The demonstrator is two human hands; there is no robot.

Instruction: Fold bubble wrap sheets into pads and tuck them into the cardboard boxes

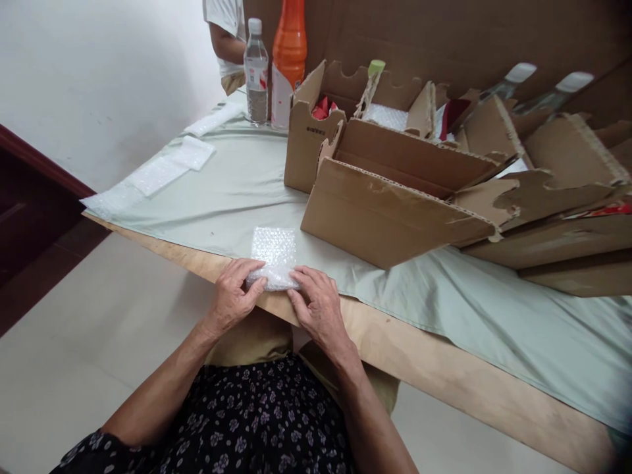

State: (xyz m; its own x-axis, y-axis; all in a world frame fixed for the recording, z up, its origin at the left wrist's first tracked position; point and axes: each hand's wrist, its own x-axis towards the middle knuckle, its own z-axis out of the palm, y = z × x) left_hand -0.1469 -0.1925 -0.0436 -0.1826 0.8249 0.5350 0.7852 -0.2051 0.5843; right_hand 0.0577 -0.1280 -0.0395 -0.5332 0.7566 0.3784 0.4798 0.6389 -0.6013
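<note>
A small sheet of clear bubble wrap (274, 247) lies at the table's near edge, its close end folded or rolled into a thicker bundle. My left hand (237, 293) grips the left end of that bundle between thumb and fingers. At the right end, my right hand (316, 299) pinches it the same way. Whether anything is inside the bubble wrap I cannot tell.
More bubble wrap pieces (162, 172) lie along the table's left side. Cardboard boxes (395, 217) stand to the right, some with bubble wrap and red things inside. A clear bottle (256, 76) and an orange bottle (289, 59) stand behind. Another person's arm (227, 45) shows at the back.
</note>
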